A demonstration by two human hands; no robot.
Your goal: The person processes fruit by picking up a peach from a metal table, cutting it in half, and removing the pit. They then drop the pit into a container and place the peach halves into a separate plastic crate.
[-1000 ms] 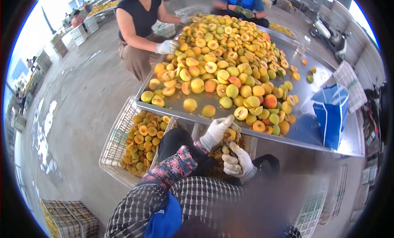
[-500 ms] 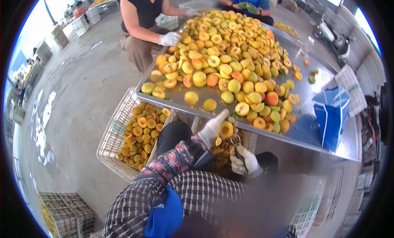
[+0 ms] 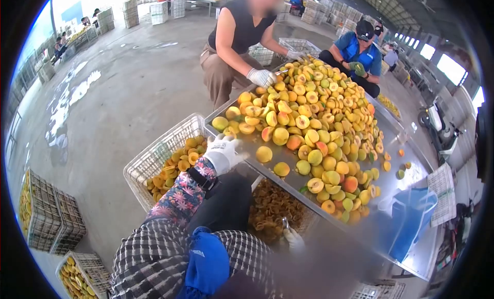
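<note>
My left hand (image 3: 224,152), in a white glove, is over the right edge of a white crate (image 3: 139,167) of pitted peach halves (image 3: 172,170), beside the metal table's near corner. Its fingers are spread and no fruit shows in them. Lower down, my right hand (image 3: 294,239), also gloved, is closed round a small metal ring-ended tool (image 3: 285,223), over a container of brown pits and scraps (image 3: 270,209). Blur hides part of that hand. A large heap of halved and whole peaches (image 3: 314,113) lies on the metal table (image 3: 288,183).
Across the table a person in a black top (image 3: 236,33) reaches gloved hands to the heap. Another person in a blue vest (image 3: 360,54) sits at the far side. A blue bag (image 3: 411,216) stands at the table's right; stacked crates (image 3: 51,211) stand at lower left.
My left hand has moved left from the table edge to the crate and opened; the peach half by it is gone. My right hand is lower with the tool. The view has shifted.
</note>
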